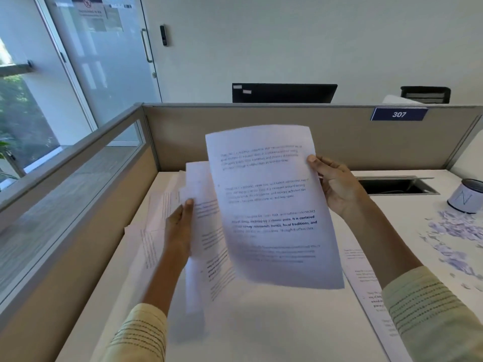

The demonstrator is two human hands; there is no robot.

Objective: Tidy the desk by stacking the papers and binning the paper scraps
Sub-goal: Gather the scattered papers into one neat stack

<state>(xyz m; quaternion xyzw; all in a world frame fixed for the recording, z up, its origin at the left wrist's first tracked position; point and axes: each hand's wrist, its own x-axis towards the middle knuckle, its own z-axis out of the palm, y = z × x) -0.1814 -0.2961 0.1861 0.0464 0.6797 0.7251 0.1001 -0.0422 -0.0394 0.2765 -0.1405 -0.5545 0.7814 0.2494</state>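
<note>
Collecting stage, partway through. My right hand [337,186] holds one printed sheet [271,205] up in front of me above the counter [274,322], thumb on the printed face at its right edge and the other fingers curled behind it. My left hand [180,226] grips a second bunch of sheets [201,231] by its left edge, thumb on top; the bunch is blurred and I cannot tell how many pages it holds. The two lots overlap in the view, the right-hand sheet in front, but they are not yet squared into one stack. Still lying loose: several pages [156,220] spread on the counter at far left beside the partition, and at least one page [366,280] lying under my right forearm. Paper scraps [454,239] are untouched, scattered on the counter at far right, just in front of a small white bin [466,195]; whether any scraps are already inside it I cannot see. Judgement: stacking is underway but well short of done, with the loose pages left to gather and align; binning the scraps has not begun.
</note>
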